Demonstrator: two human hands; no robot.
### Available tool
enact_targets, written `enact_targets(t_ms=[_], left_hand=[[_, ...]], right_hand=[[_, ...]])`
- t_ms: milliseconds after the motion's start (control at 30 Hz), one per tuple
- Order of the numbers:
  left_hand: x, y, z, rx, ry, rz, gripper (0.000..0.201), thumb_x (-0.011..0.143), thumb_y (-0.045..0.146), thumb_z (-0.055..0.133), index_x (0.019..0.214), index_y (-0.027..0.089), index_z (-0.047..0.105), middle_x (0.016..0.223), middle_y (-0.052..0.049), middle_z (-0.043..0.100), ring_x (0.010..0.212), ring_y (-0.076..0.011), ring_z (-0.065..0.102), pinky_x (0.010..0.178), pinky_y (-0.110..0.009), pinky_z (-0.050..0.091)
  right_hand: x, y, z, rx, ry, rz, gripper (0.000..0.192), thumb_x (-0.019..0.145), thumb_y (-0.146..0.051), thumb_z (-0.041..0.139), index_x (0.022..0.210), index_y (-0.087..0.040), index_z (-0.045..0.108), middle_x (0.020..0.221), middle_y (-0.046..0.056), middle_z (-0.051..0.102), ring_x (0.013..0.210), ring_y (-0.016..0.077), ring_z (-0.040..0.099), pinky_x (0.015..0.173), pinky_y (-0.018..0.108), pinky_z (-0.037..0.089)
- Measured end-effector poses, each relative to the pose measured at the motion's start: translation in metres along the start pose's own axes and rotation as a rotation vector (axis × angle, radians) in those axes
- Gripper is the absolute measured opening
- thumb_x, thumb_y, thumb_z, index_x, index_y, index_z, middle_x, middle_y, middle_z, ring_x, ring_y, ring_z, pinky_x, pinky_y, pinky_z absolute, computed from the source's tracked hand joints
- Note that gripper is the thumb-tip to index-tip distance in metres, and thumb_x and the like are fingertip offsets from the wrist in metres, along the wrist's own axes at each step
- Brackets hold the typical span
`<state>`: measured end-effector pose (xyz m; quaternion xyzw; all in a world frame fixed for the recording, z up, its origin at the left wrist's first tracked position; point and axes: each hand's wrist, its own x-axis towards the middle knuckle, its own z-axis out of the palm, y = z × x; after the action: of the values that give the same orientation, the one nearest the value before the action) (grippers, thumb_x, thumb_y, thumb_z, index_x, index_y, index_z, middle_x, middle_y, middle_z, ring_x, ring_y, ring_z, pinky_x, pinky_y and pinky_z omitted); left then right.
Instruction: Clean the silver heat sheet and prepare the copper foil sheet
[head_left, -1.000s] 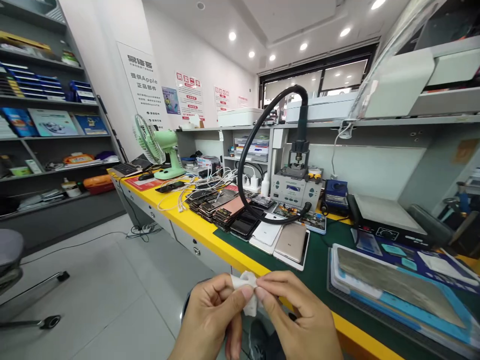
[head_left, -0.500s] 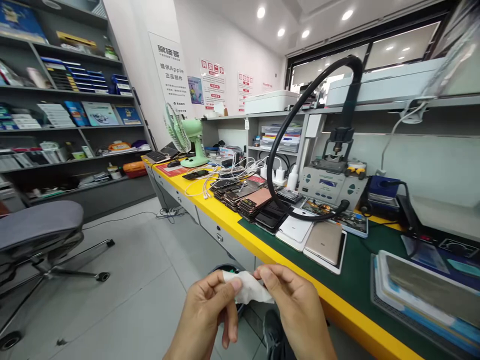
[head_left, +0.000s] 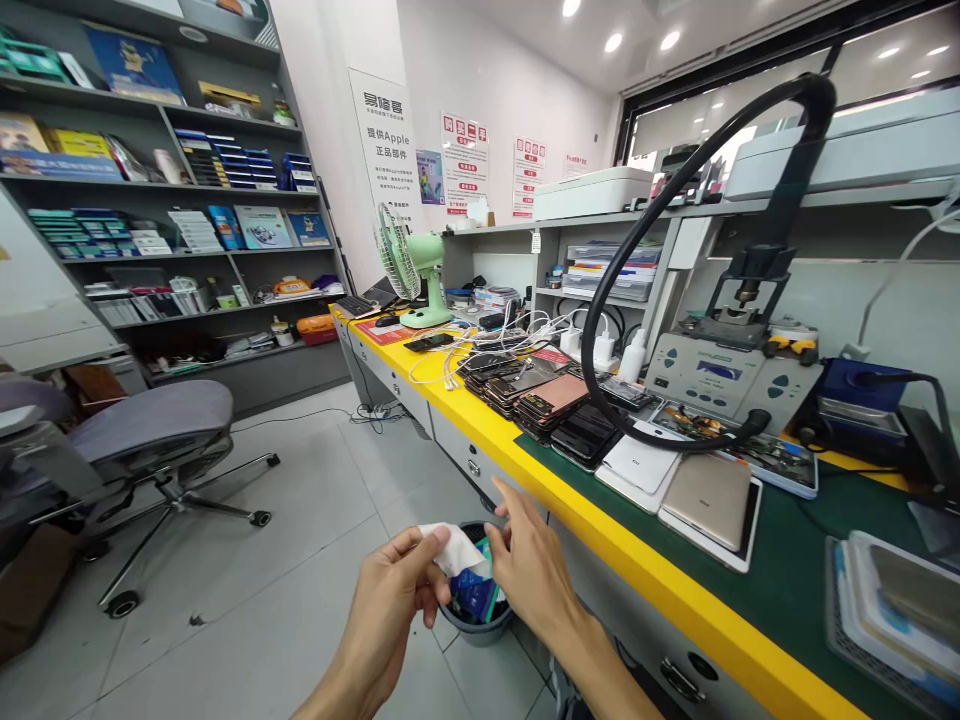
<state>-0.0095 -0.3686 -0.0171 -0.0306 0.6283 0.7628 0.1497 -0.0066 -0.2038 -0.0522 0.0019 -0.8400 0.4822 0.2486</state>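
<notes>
Head view: left hand (head_left: 394,600) pinches a white wipe (head_left: 452,548) over the bin (head_left: 480,625); right hand (head_left: 529,570), fingers loose, holds nothing beside it.

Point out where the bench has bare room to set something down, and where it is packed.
Bare: the yellow front edge along the whole bench, and the green mat between the gold phone and the tray stack. Crowded: the phone rows and white cables beside the green fan. The left hand holds a white wipe over the bin.
</notes>
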Motion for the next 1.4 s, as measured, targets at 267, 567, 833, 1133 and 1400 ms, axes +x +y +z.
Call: enact_targets(t_ms=[267, 567, 833, 1133, 1400], left_hand=[[-0.002, -0.008, 0.002, 0.059, 0.029, 0.056, 0.038, 0.078, 0.050, 0.076, 0.085, 0.014, 0.072, 0.051, -0.001, 0.061, 0.047, -0.0095, 0.044, 0.044, -0.020, 0.038], [-0.014, -0.020, 0.017, -0.028, 0.006, 0.025, 0.036, 0.075, 0.049, 0.078, 0.083, 0.015, 0.070, 0.047, 0.003, 0.054, 0.046, -0.0098, 0.045, 0.043, -0.019, 0.037], [-0.023, -0.015, 0.024, -0.035, 0.049, 0.063, 0.036, 0.073, 0.048, 0.079, 0.080, 0.014, 0.069, 0.048, -0.001, 0.060, 0.047, -0.0115, 0.048, 0.042, -0.020, 0.038], [-0.015, -0.021, 0.020, 0.003, 0.092, 0.094, 0.035, 0.073, 0.047, 0.079, 0.081, 0.014, 0.070, 0.051, -0.001, 0.062, 0.047, -0.0105, 0.048, 0.044, -0.019, 0.039], [-0.018, -0.021, 0.020, -0.038, 0.131, 0.096, 0.036, 0.070, 0.046, 0.081, 0.084, 0.014, 0.072, 0.052, 0.001, 0.059, 0.051, -0.0122, 0.051, 0.043, -0.020, 0.040]], right_hand=[[-0.022, -0.025, -0.010, 0.137, -0.038, 0.037, 0.023, 0.095, -0.037, 0.057, 0.103, -0.022, 0.072, 0.088, 0.004, 0.068, 0.073, 0.0176, 0.063, 0.066, 0.027, 0.048], [-0.040, -0.026, 0.004, 0.304, 0.075, 0.105, 0.030, 0.095, -0.041, 0.054, 0.087, -0.019, 0.074, 0.091, 0.007, 0.067, 0.082, 0.0201, 0.063, 0.071, 0.028, 0.047], [-0.036, -0.014, -0.002, 0.519, 0.115, 0.398, 0.048, 0.096, -0.056, 0.049, 0.082, -0.014, 0.067, 0.066, 0.005, 0.063, 0.057, 0.0167, 0.056, 0.052, 0.025, 0.047], [-0.032, -0.017, -0.007, 0.424, 0.131, 0.300, 0.029, 0.084, -0.043, 0.070, 0.096, -0.017, 0.070, 0.085, 0.006, 0.066, 0.078, 0.0216, 0.062, 0.070, 0.029, 0.050], [-0.038, -0.026, 0.006, 0.378, 0.071, 0.198, 0.025, 0.090, -0.041, 0.063, 0.091, -0.019, 0.075, 0.089, 0.007, 0.068, 0.076, 0.0206, 0.063, 0.066, 0.029, 0.048]])
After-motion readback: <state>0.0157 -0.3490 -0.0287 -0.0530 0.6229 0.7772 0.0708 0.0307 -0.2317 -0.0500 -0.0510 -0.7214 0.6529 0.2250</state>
